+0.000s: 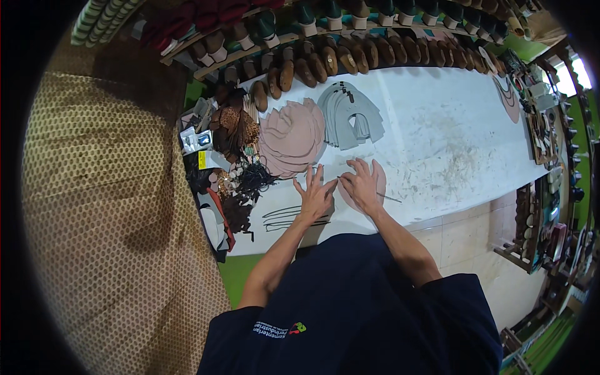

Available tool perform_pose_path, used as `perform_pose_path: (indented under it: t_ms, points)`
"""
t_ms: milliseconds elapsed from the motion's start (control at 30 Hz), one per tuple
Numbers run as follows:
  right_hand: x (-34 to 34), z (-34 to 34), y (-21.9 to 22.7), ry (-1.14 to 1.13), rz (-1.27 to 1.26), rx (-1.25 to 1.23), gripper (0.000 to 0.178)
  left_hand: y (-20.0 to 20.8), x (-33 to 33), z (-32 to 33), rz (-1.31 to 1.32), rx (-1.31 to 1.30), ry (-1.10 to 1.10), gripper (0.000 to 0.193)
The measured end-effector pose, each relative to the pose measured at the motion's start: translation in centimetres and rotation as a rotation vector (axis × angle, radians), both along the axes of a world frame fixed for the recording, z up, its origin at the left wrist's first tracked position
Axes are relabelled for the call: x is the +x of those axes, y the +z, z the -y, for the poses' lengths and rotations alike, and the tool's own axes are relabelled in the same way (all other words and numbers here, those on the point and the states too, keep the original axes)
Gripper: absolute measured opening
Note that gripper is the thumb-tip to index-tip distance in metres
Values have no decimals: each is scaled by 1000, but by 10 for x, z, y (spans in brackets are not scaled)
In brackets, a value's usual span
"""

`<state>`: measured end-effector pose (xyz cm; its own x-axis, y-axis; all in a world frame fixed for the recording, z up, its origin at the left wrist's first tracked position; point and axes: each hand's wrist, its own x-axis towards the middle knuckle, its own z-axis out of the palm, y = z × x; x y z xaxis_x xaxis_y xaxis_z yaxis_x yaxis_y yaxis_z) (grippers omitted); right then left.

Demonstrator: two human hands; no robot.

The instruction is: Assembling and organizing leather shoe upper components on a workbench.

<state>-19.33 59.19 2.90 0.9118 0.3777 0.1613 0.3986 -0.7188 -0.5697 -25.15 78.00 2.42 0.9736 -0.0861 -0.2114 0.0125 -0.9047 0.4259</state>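
1. Head view, nearest: the person's dark shirt (350, 294) fills the lower middle, forearms reaching over the near edge of a white table (406, 119).
2. On the table, left of the left forearm and partly behind it, lie thin black cords (284, 216), roughly side by side.
3. The left hand (316, 195) has its fingers spread, one reaching right toward the other hand's fingertips; I cannot tell whether it grips anything.
4. The right hand (361, 186) is bent, fingertips down over a pink piece (380, 179); whether they pinch its edge cannot be told. This piece lies flat on the table, partly hidden by that hand, with a thin dark strip (390, 199) sticking out to the right of the wrist.
5. Left of the hands, a tangled black heap (255, 178) lies among mixed scraps.
6. Beyond the hands sits a fanned pink stack (290, 140); to its right and a little farther, a grey stack (337, 119) of curved pieces.
7. Along the table's far edge stands a row of brown shoe lasts (347, 59).
8. Farthest, a shelf carries dark green shoes (304, 14).
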Motion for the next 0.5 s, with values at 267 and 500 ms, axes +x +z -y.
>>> perform_pose_path:
  t_ms: [267,500]
  points:
    - [1,-1,3,-7,10,-16,13,-4,-1,-3,3,1,-18,44]
    - [1,-1,1,-1,34,-58,15,0,2,1,135,-12,-25,54]
